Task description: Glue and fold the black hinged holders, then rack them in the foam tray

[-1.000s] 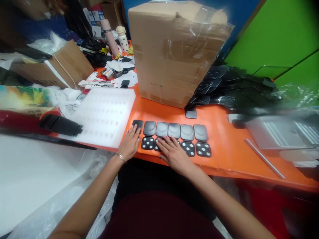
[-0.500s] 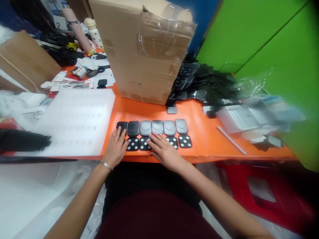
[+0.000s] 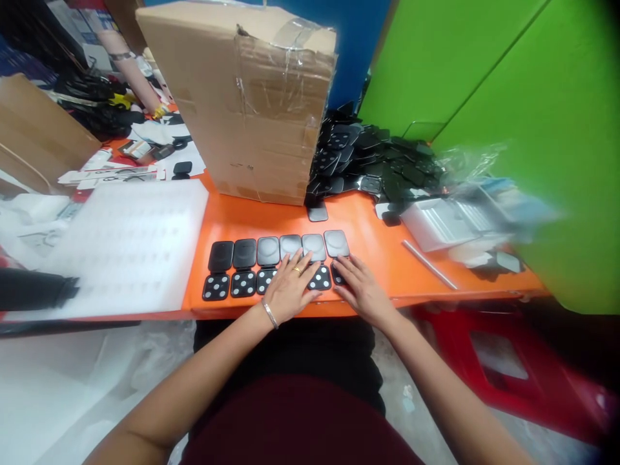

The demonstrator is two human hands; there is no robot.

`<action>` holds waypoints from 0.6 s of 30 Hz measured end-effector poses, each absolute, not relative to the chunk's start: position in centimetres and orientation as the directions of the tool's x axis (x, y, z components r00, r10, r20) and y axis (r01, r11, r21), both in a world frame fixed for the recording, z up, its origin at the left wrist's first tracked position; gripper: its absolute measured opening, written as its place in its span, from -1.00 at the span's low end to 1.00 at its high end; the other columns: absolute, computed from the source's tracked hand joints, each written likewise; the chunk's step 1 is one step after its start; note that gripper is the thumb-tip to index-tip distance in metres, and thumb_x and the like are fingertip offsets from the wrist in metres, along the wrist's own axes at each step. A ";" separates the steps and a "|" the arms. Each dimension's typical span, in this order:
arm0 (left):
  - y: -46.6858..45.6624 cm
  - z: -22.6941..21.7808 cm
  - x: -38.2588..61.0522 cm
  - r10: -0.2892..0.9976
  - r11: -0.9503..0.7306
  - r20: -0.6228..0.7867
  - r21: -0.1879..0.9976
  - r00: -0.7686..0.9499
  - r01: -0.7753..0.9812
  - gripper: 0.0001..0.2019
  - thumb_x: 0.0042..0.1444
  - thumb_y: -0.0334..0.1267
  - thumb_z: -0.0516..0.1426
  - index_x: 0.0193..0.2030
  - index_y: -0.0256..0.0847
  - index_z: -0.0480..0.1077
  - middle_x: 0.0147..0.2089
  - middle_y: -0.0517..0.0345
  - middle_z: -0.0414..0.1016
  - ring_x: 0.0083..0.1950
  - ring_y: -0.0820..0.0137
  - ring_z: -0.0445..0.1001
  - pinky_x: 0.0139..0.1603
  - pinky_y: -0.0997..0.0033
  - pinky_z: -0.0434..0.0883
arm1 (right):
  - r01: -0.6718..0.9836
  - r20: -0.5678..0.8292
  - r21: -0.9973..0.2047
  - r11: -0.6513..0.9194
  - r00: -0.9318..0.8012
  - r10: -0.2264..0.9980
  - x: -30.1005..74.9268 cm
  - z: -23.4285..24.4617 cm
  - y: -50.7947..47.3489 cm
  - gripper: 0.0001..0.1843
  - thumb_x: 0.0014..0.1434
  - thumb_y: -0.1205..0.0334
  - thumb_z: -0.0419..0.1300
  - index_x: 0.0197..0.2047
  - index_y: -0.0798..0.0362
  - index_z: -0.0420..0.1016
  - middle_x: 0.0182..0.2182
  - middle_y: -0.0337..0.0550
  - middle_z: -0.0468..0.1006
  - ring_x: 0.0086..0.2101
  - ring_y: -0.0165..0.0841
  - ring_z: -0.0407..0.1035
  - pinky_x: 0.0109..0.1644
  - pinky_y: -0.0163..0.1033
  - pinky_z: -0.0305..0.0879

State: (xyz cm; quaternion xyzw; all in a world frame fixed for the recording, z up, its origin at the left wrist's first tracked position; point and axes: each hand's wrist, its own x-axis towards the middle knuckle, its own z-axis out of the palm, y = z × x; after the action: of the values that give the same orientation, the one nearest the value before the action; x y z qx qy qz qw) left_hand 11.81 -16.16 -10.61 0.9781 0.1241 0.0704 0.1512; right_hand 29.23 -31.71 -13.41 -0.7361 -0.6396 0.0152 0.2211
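A row of several black, hinged square folding pads lies unfolded along the front of the orange table. Each has a plain upper panel (image 3: 221,256) and a lower panel with white dots (image 3: 216,287). My left hand (image 3: 289,287) rests flat with fingers spread over the pads right of the row's middle, covering part of their dotted panels. At the right end, my right hand (image 3: 364,290) lies with its fingers stretched out over the last dotted panel (image 3: 338,274), which is mostly hidden. Neither hand grasps anything.
A tall cardboard box (image 3: 261,123) stands behind the row. To its right is a heap of black pads (image 3: 382,158). A white foam sheet (image 3: 140,245) lies left, a metal rod (image 3: 429,264) and white box (image 3: 431,223) right. A red stool (image 3: 445,349) stands below.
Both hands have moved right along the row. My left hand has gone from the left end to right of the middle, my right hand to the last pad. The view has shifted too.
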 end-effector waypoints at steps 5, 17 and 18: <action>-16.4 -11.5 12.7 0.298 -0.910 0.083 0.324 0.951 0.257 -0.41 0.21 -0.07 0.09 0.33 -0.24 0.10 0.39 -0.07 0.06 0.41 0.12 -0.03 0.38 -0.02 0.00 | 0.933 0.290 -0.347 -0.096 0.204 0.935 28.9 -13.6 -31.3 -0.50 0.29 0.19 0.04 0.27 0.07 0.24 0.25 -0.06 0.24 0.28 -0.06 -0.04 0.28 0.20 0.07; -16.1 -12.9 12.3 0.256 -0.942 0.208 0.272 0.944 0.196 -0.43 0.24 -0.11 0.03 0.36 -0.16 0.04 0.38 -0.05 0.08 0.40 0.11 0.03 0.34 -0.08 0.10 | 0.907 0.361 -0.408 -0.108 0.269 0.893 28.1 -12.7 -30.7 -0.48 0.16 0.29 0.14 0.20 0.09 0.31 0.16 -0.01 0.35 0.16 -0.05 0.10 0.18 0.20 0.22; -16.2 -13.1 12.3 0.252 -0.947 0.215 0.257 0.943 0.195 -0.43 0.24 -0.11 0.03 0.36 -0.17 0.03 0.38 -0.05 0.08 0.40 0.11 0.03 0.33 -0.08 0.11 | 0.907 0.364 -0.407 -0.110 0.272 0.891 28.1 -12.7 -30.7 -0.48 0.15 0.30 0.14 0.20 0.09 0.31 0.16 -0.01 0.35 0.16 -0.05 0.10 0.18 0.20 0.23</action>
State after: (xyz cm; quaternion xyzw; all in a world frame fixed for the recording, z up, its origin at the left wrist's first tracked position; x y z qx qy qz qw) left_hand 12.26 -16.15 -13.09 0.9788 0.1142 0.1235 0.1170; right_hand 28.07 -30.66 -12.74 -0.7450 -0.6032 -0.0138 0.2847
